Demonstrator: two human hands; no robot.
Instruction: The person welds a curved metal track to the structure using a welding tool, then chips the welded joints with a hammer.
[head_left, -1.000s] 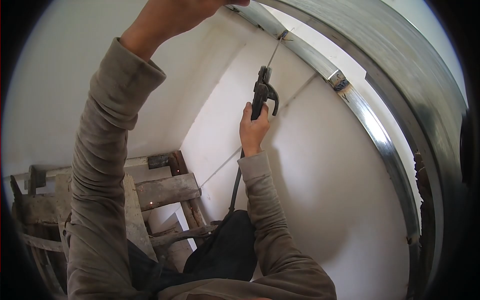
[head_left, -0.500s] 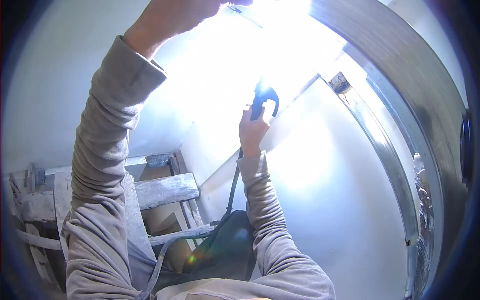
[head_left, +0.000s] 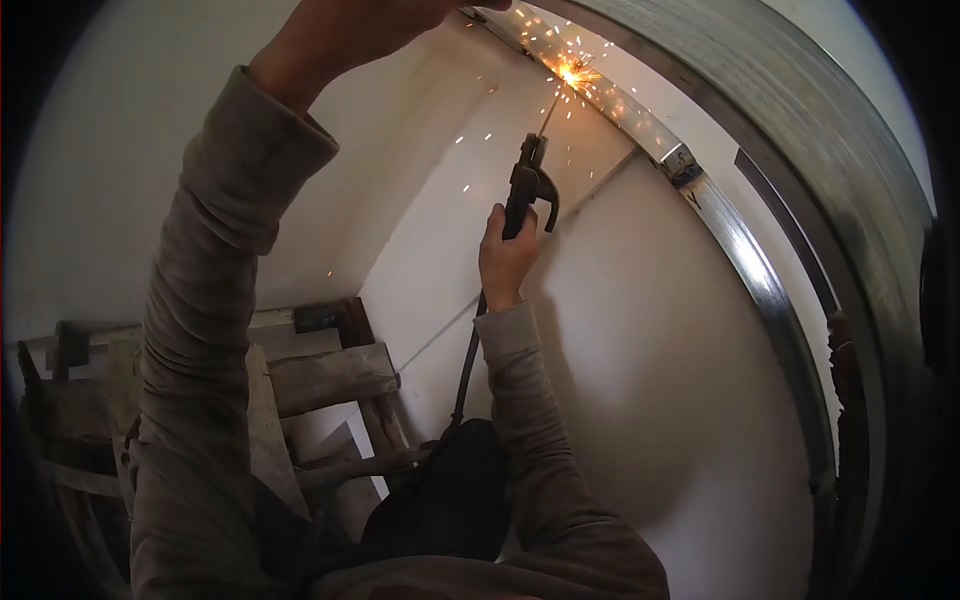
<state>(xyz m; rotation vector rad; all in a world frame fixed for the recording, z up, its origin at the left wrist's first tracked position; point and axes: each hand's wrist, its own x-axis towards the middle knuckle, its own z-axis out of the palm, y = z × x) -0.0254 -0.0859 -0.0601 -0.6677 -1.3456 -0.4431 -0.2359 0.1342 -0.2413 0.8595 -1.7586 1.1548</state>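
My right hand [head_left: 512,258] is wrapped around the black handle of a welding electrode holder [head_left: 522,185], its curved lever pointing right. From its jaws a thin electrode [head_left: 549,113] reaches up to a metal bar [head_left: 628,120], where orange sparks [head_left: 570,75] burst at the tip. A dark cable [head_left: 469,370] hangs below the handle. At the top edge is my left hand [head_left: 350,42], raised near the upper end of the bar. Its fingers are mostly cut off by the frame, so what it touches is hidden.
A broad curved-looking metal beam [head_left: 790,90] crosses the upper right, close to the camera. Another shiny bar section [head_left: 740,255] runs down the white wall [head_left: 660,370]. Wooden planks and beams [head_left: 330,378] form a framework at the lower left.
The blinding white glare has gone, and the scene is darker with orange sparks flying at the electrode tip. Both hands stay in nearly the same place.
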